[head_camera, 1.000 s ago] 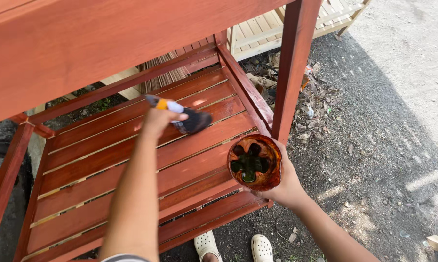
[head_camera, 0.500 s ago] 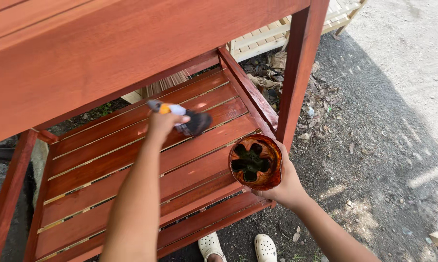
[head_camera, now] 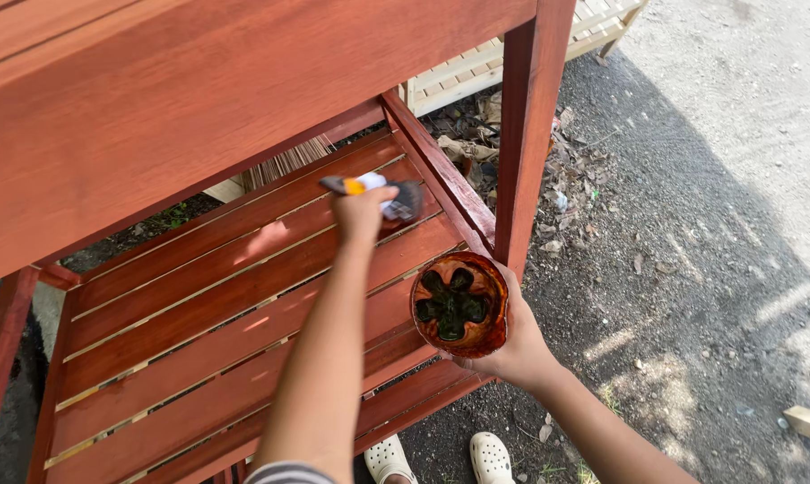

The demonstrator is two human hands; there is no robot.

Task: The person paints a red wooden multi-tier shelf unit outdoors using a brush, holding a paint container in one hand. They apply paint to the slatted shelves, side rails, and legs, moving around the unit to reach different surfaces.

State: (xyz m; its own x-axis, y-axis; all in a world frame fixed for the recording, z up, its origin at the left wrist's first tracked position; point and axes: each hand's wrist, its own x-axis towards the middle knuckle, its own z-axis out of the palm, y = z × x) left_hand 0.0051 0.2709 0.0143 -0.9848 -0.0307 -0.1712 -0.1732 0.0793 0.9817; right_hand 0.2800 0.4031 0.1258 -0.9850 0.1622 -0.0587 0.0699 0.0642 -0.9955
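My left hand [head_camera: 362,213] grips a paintbrush [head_camera: 396,199] with an orange and grey handle; its dark bristles press on a far slat of the red-brown slatted lower shelf [head_camera: 199,314]. My right hand [head_camera: 512,345] holds a cut-off plastic cup [head_camera: 459,303] stained with reddish-brown finish, held over the shelf's right front corner. The cup's lobed bottom looks dark and wet inside. The whole wooden piece is coated red-brown.
The red-brown top board [head_camera: 199,99] overhangs the shelf. An upright leg [head_camera: 528,134] stands right beside the cup. Unpainted pale slatted furniture [head_camera: 476,67] lies behind. Dry leaves [head_camera: 557,179] and grey gravel ground are to the right. White clogs [head_camera: 493,455] show below.
The view has shifted slightly, so the shelf sits further left in the picture. My left hand with the brush stays on the far slats, moved a little right. The cup stays where it was.
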